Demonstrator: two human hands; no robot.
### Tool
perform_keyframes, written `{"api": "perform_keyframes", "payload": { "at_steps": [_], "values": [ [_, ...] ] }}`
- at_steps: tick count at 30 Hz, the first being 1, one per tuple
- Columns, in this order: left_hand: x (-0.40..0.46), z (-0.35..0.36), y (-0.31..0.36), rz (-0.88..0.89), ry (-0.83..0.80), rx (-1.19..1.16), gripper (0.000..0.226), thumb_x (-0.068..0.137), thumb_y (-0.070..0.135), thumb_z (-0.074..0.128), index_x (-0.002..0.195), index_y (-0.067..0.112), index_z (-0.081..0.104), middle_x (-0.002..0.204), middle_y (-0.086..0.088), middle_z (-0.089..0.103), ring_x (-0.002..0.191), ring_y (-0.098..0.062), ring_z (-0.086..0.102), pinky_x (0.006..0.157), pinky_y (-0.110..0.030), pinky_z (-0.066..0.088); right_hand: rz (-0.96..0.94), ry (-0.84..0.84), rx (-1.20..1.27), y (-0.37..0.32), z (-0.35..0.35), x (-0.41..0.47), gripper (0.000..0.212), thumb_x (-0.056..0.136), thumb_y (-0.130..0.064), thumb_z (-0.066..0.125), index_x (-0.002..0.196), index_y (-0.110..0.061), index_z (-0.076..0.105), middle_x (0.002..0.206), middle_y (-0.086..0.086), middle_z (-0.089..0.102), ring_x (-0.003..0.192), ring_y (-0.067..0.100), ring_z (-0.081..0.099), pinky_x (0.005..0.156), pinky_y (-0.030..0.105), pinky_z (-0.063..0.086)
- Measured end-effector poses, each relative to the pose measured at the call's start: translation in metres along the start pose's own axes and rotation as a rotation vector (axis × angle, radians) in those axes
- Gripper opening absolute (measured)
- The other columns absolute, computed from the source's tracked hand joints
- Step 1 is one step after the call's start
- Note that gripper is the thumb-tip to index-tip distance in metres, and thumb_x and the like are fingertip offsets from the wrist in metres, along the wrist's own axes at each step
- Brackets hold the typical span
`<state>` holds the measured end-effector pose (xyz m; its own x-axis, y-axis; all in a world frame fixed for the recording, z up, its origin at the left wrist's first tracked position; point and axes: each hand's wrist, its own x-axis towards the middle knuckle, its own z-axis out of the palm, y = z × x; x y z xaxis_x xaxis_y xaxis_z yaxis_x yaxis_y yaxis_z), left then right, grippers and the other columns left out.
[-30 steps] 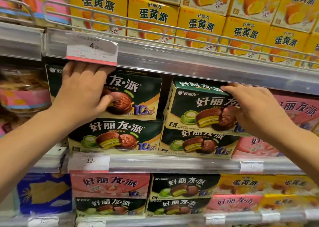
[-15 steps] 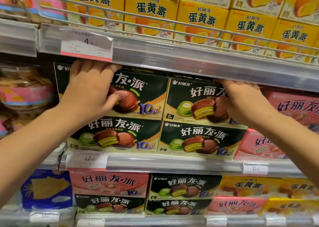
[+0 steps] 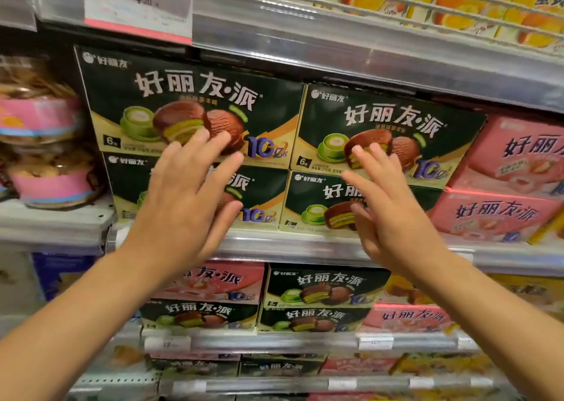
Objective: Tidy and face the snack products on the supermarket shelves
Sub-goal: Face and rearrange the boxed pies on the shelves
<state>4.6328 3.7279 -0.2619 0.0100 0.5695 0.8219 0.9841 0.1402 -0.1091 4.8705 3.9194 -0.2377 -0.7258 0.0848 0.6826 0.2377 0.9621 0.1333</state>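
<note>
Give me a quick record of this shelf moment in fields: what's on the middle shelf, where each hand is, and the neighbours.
setting: supermarket shelves, price strip
middle shelf: four dark green pie boxes, stacked two by two, fronts facing out
top left green box: unobstructed label
left hand: open, fingers spread, over the left stack
right hand: open, over the right stack
right neighbour: pink pie boxes
shelf above: yellow boxes

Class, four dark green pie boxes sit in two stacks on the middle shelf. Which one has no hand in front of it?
The top right green box comes closest, but fingertips overlap it too; all four are partly covered.
</note>
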Motion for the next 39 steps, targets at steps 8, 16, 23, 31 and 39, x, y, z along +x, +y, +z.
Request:
{"api": "perform_keyframes", "payload": {
  "at_steps": [8,16,23,31,39],
  "values": [
    [-0.107,0.043,0.013,-0.045,-0.390,0.170,0.068,0.082,0.030,0.062,0.143,0.010,0.040,0.151,-0.022,0.037,0.140,-0.040,0.032,0.108,-0.062,0.021,0.203,-0.209,0.063,-0.065,0.091,-0.064,0.063,0.088,-0.014,0.061,0.145,-0.002,0.036,0.158,0.017,0.017,0.147,0.035,0.010,0.116,0.059,0.018],
    [-0.131,0.055,0.018,-0.085,-0.297,0.134,0.069,0.084,0.027,0.054,0.148,0.012,0.033,0.158,-0.014,0.022,0.147,-0.034,0.017,0.117,-0.056,-0.001,0.269,-0.160,-0.131,-0.074,0.118,-0.071,0.095,0.065,-0.010,0.066,0.149,-0.003,0.023,0.158,0.017,0.009,0.148,0.033,0.003,0.120,0.051,0.003],
    [-0.212,0.054,0.001,-0.867,-0.266,-0.471,0.071,0.092,0.037,0.055,0.149,0.010,0.023,0.153,-0.005,0.017,0.140,-0.026,0.023,0.114,-0.054,0.027,0.312,-0.177,-0.147,-0.079,0.120,-0.073,0.100,0.064,-0.011,0.070,0.151,-0.005,0.021,0.160,0.015,0.006,0.149,0.032,0.004,0.119,0.051,0.005],
    [-0.188,0.074,-0.036,-1.236,-0.200,-0.692,0.091,0.086,0.036,0.069,0.155,0.022,0.011,0.150,-0.001,0.025,0.141,-0.022,0.026,0.113,-0.039,0.027,0.385,-0.193,-0.132,-0.088,0.122,-0.072,0.102,0.065,-0.008,0.072,0.152,-0.008,0.018,0.161,0.011,0.002,0.149,0.027,0.000,0.120,0.050,0.004],
    [-0.195,0.076,-0.045,-1.225,-0.168,-0.680,0.078,0.077,0.034,0.079,0.137,0.023,0.030,0.125,0.006,0.034,0.114,-0.012,0.043,0.094,-0.029,0.037,0.427,-0.194,-0.122,-0.091,0.122,-0.071,0.103,0.064,-0.006,0.074,0.151,-0.009,0.018,0.161,0.011,0.004,0.149,0.024,-0.004,0.120,0.049,0.002]
  ]
}}
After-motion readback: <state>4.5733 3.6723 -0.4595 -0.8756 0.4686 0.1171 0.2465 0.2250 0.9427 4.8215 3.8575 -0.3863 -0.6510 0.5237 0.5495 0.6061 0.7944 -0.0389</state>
